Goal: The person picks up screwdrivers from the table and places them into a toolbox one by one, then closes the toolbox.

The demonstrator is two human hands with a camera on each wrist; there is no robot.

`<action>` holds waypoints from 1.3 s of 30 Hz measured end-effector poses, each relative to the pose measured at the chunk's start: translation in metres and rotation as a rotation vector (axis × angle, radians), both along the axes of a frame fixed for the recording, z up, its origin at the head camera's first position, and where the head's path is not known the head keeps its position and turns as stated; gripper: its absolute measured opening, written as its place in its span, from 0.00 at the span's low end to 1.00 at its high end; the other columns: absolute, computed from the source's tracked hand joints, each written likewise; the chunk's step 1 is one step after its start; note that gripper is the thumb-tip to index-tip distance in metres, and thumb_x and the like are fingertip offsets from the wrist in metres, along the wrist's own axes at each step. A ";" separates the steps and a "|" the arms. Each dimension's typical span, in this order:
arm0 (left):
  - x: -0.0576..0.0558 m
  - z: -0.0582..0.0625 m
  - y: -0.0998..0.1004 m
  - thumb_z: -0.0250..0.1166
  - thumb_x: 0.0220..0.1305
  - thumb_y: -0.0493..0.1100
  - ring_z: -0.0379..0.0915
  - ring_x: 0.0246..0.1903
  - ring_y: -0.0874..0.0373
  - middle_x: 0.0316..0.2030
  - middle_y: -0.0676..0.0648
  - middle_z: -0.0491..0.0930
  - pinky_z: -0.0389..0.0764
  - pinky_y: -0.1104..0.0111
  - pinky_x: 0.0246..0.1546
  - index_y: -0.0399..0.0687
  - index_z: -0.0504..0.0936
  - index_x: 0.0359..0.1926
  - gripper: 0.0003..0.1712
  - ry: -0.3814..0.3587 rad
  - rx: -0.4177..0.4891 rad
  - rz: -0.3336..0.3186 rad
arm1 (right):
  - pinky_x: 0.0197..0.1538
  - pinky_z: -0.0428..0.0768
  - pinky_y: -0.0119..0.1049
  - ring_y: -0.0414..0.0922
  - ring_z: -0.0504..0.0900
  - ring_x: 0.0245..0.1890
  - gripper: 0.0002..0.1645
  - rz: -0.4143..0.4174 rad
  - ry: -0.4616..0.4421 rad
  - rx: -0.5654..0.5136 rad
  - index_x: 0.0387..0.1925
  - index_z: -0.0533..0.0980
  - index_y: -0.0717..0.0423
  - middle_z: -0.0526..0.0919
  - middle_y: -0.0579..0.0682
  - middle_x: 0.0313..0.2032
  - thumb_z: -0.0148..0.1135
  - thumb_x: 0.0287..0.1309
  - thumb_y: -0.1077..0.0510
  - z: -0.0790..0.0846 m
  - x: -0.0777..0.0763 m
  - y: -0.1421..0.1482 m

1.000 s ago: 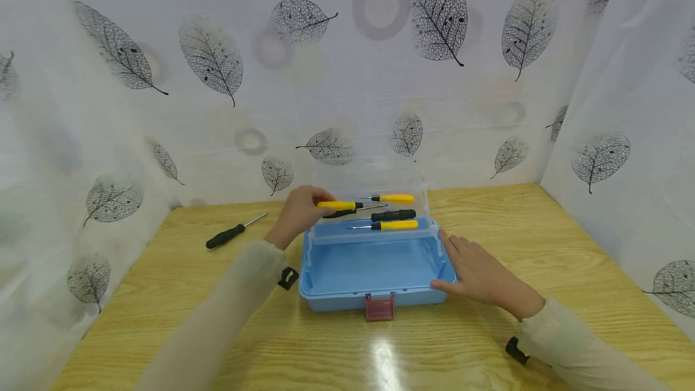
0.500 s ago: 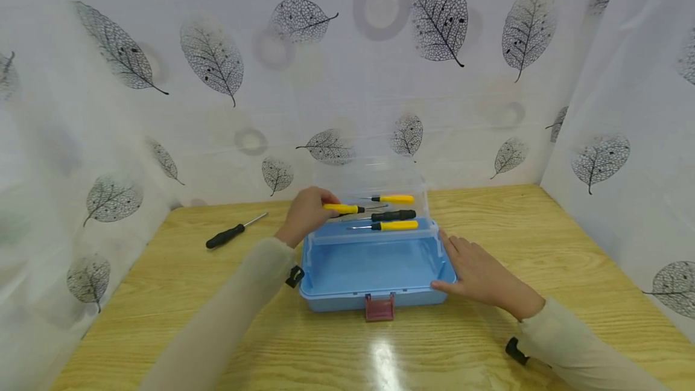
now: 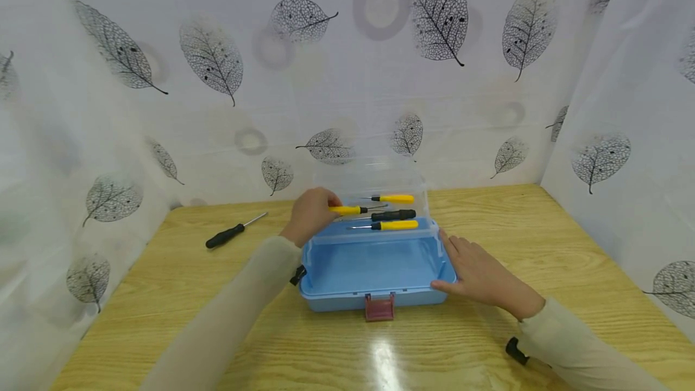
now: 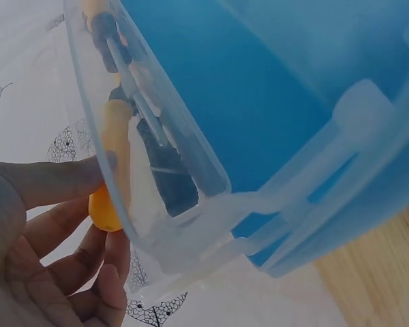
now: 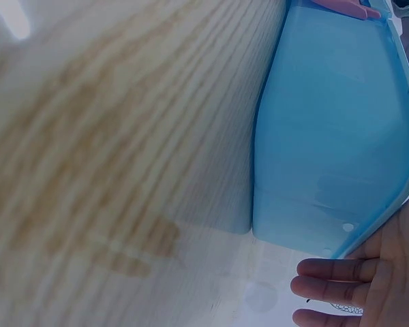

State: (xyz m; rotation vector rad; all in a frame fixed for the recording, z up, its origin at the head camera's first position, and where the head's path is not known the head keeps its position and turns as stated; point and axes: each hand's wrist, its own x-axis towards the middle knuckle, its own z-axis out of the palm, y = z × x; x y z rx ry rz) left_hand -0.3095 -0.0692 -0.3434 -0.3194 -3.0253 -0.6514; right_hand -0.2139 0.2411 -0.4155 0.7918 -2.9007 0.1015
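My left hand (image 3: 315, 215) pinches the yellow handle end of a screwdriver (image 3: 350, 210) at the left side of the raised clear lid (image 3: 374, 174). In the left wrist view, the thumb lies on that yellow handle (image 4: 114, 146), fingers curled behind. Two more yellow-handled screwdrivers (image 3: 396, 199) and a black-handled screwdriver (image 3: 394, 215) lie in the lid. A dark handle (image 4: 169, 174) shows close to my left hand. My right hand (image 3: 483, 270) rests against the right side of the blue box (image 3: 374, 264), thumb at the rim; its visible fingers look straight in the right wrist view.
Another black screwdriver (image 3: 225, 236) lies on the wooden table (image 3: 179, 294), left of the box. A reddish latch (image 3: 379, 308) hangs at the box front. Leaf-printed white curtains (image 3: 336, 89) stand behind and at both sides.
My left hand has moved right and slightly down, carrying the yellow screwdriver further over the lid. A dark handle seen beneath it earlier is now hidden in the head view. My right hand stays still.
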 end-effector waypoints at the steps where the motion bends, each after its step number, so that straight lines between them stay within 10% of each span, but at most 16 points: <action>1: 0.001 0.001 0.001 0.67 0.57 0.39 0.78 0.41 0.53 0.40 0.47 0.85 0.79 0.61 0.46 0.46 0.86 0.40 0.09 0.000 -0.004 -0.001 | 0.56 0.73 0.54 0.60 0.73 0.56 0.61 0.000 -0.001 0.000 0.68 0.51 0.73 0.71 0.69 0.57 0.56 0.53 0.29 0.000 0.000 0.000; 39: -0.009 -0.002 0.005 0.69 0.51 0.35 0.79 0.37 0.54 0.37 0.47 0.85 0.81 0.63 0.39 0.44 0.86 0.38 0.10 -0.007 -0.136 -0.067 | 0.53 0.74 0.53 0.58 0.74 0.53 0.61 0.009 0.019 0.000 0.68 0.52 0.74 0.72 0.68 0.55 0.56 0.53 0.29 -0.001 0.000 0.001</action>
